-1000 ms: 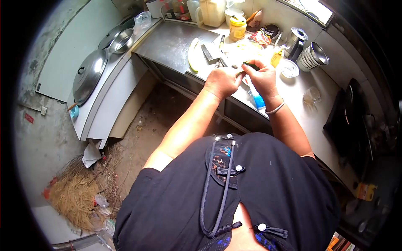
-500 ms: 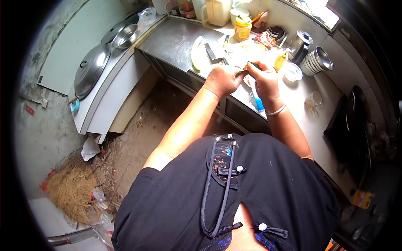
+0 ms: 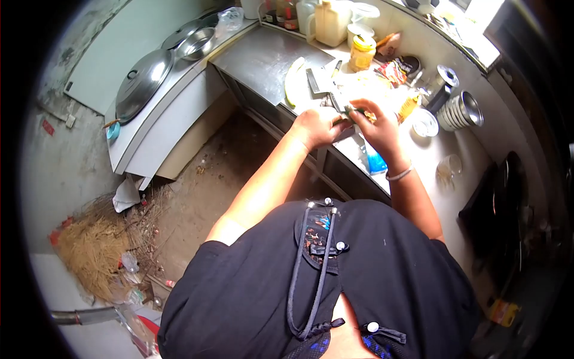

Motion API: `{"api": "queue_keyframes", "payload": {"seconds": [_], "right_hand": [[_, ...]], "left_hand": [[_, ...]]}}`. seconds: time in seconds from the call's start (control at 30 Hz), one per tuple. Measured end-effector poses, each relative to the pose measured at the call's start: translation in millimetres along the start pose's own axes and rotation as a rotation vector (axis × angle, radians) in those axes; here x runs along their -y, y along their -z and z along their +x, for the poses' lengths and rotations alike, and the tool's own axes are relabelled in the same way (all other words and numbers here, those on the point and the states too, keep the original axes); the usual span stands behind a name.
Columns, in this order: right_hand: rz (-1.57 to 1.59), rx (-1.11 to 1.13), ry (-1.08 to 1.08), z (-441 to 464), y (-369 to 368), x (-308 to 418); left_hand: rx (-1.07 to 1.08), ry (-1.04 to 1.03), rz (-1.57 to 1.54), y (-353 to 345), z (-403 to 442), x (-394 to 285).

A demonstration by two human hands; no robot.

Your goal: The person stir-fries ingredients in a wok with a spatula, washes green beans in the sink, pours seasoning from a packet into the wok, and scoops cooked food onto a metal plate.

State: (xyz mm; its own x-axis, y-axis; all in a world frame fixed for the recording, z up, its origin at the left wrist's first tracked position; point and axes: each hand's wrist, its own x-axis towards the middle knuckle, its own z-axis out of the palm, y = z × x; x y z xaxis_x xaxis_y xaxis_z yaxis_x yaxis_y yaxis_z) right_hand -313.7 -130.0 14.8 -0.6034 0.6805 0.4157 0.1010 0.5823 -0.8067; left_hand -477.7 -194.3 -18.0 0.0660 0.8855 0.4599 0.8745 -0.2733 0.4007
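Observation:
Over the counter's edge, my left hand (image 3: 317,127) is closed with its fingers curled, gripping a small dark green piece (image 3: 351,111) whose kind I cannot make out. My right hand (image 3: 378,127) meets it there, thumb and fingers pinching the same piece; the fingers partly hide it. Just beyond the hands lies a wide dark blade (image 3: 314,81), like a cleaver, on the worktop. To its left rests a long, pale green curved vegetable (image 3: 292,85). A blue and white packet (image 3: 375,161) sits below my right wrist.
Along the back stand a yellow-lidded jar (image 3: 362,54), a beige jug (image 3: 332,24) and several snack packets. Rightward are a white lidded tub (image 3: 425,123), stacked metal cups (image 3: 460,111), a metal pitcher (image 3: 442,87) and a clear glass (image 3: 448,166). Pot lids (image 3: 143,84) rest on the left ledge.
The view has shifted slightly, so the counter items sit lower and further right. My right fingers have lifted and spread a little around the green piece. Both hands remain together.

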Motion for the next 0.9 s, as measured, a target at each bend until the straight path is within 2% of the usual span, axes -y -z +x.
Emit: {"api": "queue_keyframes", "payload": {"seconds": [0.03,0.1,0.13,0.17,0.23,0.3,0.37,0.5,0.57,0.63,0.73,0.83,0.9], "right_hand": [[-0.017,-0.043,0.045,-2.6,-0.5,-4.6],[-0.071,-0.093,0.155,-7.5,3.2,-21.0],[-0.043,-0.049,0.108,-10.7,6.7,-28.8],[-0.015,-0.005,0.058,-14.7,10.6,-39.2],[0.215,0.164,-0.198,-23.7,13.3,-77.2],[0.374,0.27,-0.399,-38.7,11.0,-115.6],[0.276,0.419,-0.399,-50.7,11.3,-150.3],[0.173,0.666,-0.494,-46.2,12.6,-143.7],[0.121,0.747,-0.472,-38.0,2.7,-153.8],[0.111,0.783,-0.426,-28.0,-11.2,-160.7],[-0.013,0.862,-0.339,1.5,-34.9,-136.1],[0.036,0.922,-0.293,23.2,-78.9,-137.7],[0.033,0.97,-0.286,37.0,-110.7,-137.8]], "left_hand": [[0.079,0.078,0.04,3.6,-4.9,4.5],[0.001,0.079,-0.025,19.6,-15.3,5.9],[-0.074,0.078,-0.021,15.0,-24.7,19.4],[-0.045,0.198,-0.02,19.1,-32.8,23.8],[0.055,0.435,0.111,34.5,-49.4,27.4],[0.032,0.629,0.109,36.7,-76.3,39.8],[-0.058,0.777,0.008,35.8,-112.7,49.9],[-0.122,0.995,0.128,28.8,-197.1,61.7],[-0.11,1.109,0.178,26.3,-238.2,53.2],[-0.074,1.046,0.204,29.4,-268.2,37.7],[0.004,1.203,0.185,35.4,-297.0,20.9],[-0.143,1.354,0.023,35.4,-324.8,26.1],[-0.135,1.42,-0.02,42.3,-335.2,45.2]]}}
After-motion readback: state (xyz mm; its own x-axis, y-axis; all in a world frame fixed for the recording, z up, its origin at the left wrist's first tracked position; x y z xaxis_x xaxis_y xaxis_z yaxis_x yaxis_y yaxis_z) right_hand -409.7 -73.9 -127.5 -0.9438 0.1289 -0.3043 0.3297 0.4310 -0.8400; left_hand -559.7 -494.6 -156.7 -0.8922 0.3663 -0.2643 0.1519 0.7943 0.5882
